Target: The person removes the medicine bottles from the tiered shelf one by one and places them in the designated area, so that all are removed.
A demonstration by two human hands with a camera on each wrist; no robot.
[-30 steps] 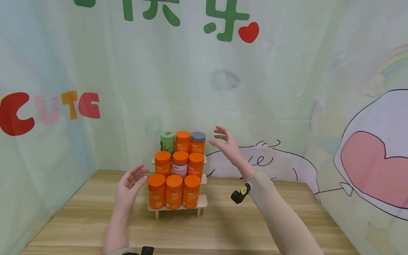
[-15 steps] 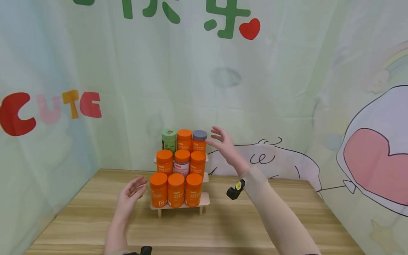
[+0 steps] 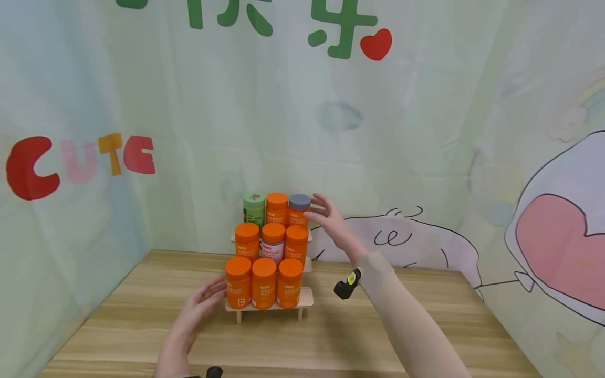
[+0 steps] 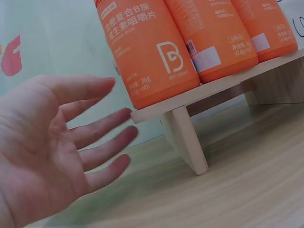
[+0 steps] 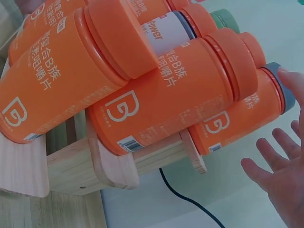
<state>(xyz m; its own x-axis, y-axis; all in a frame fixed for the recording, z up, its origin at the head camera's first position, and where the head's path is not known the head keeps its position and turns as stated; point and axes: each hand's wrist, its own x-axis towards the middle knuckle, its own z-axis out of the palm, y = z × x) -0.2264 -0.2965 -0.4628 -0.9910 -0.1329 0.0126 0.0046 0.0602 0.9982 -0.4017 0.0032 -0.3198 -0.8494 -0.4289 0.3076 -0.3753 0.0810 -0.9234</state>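
Task jar: the orange, cylindrical, probably plastic jar with a grey lid, right end of the top tier, at the back right corner of the three-tier pale wooden stand. My right hand is spread beside it, thumb and fingers at the lid, not gripping; I can't confirm contact. My left hand is unclenched and holding nothing, just off the stand's front left corner, by the orange-lidded orange jar.

Handling, my guess: light, stiff, smooth enough to slip, not fragile. I'd pinch the body below the lid; the lid might twist. Right flank is free, left is hemmed in by a neighbour, so a sideways nudge could disturb the row.

Stand sits left of centre on the wood-grain worktop, towards its back edge. Pale green printed fabric backdrop behind; black cable beyond the stand.
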